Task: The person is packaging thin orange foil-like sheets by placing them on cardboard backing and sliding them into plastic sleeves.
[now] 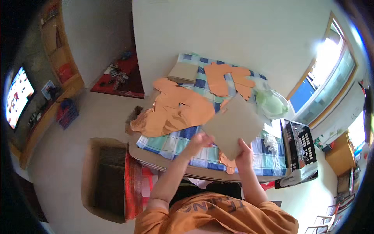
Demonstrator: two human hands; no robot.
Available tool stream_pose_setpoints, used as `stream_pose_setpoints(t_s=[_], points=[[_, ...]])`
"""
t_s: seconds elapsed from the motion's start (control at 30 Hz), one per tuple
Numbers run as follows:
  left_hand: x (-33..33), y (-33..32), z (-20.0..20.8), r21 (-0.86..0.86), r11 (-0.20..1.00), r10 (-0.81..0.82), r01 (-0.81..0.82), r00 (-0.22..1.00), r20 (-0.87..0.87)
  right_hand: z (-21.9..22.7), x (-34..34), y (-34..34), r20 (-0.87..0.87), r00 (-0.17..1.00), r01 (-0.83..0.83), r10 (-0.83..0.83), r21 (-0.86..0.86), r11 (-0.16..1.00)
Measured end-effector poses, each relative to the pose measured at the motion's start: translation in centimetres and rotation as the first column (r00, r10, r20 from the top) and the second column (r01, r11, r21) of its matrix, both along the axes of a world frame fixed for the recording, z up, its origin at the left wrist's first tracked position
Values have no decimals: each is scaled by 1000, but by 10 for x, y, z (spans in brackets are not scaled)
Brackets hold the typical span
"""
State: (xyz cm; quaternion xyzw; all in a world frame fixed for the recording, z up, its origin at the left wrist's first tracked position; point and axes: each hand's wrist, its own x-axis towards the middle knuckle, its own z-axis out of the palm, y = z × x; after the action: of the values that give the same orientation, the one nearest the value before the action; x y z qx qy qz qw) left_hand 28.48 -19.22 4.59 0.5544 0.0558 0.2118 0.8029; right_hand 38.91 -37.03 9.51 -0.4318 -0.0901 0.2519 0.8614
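My right hand [244, 154] grips the lower edge of a flat grey-brown cardboard sheet [235, 123], its thumb on top. The sheet is held up, tilted, above the checked cloth. Blurred by motion, my left hand [200, 142] is at the sheet's left edge; I cannot make out whether its fingers close on it. Left of the sheet lies a large, creased orange cut-out piece [183, 105]. Beyond are two smaller orange pieces, one bent [216, 80] and one narrower [242, 82]. A small orange scrap [228, 160] shows below the sheet, partly hidden.
A blue-and-white checked cloth [181, 136] covers the table. A stack of cardboard sheets [183, 72] lies at its far left, a pale green plastic bag [270, 104] at the right. Beside the table stand an open cardboard box [91, 175] and a black crate [307, 146].
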Motion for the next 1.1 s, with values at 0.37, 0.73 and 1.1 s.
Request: stream_pose_setpoints(t_s=[0.37,0.73,1.1], points=[[0,-3,12,-13,999,40,-42,987,-154,1,73,-60,131,941,-283,311,-198,939],[46,69,42,-42,976,202,-213,963,-178,9,126,21,176,910,-283,377,-400,871],[185,306,-26,911,-341,647,-232,645,407,10,194,31,142,968,-133,209,-416,900]])
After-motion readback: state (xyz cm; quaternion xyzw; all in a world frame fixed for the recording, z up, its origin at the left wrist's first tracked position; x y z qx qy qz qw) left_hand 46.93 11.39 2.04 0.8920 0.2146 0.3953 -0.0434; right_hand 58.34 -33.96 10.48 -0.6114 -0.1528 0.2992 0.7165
